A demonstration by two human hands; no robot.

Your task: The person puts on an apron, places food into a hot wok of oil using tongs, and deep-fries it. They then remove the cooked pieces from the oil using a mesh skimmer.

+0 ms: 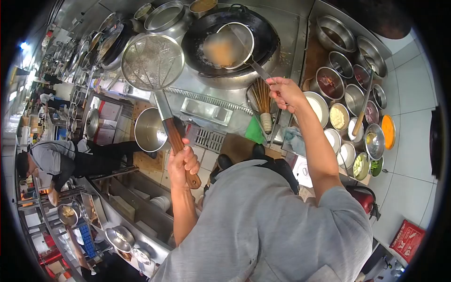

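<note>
My left hand (183,162) is closed round the wooden handle of a large round mesh skimmer (152,61), held up left of the wok. My right hand (285,94) grips the metal handle of a round-rimmed strainer (247,32). That strainer's head is over the black wok (197,23) on the stove, and a blurred golden-orange patch of food (221,50) shows at it. Whether the food lies in the strainer or beneath it, I cannot tell. Just below my right hand, a bamboo wok brush (264,105) stands in a metal holder.
A metal pot (150,129) stands left of my left hand. To the right are several bowls of ingredients, including a bowl of red pieces (330,83) and an orange one (388,132). A ladle (362,113) rests across them. Another person (54,157) bends over at the left.
</note>
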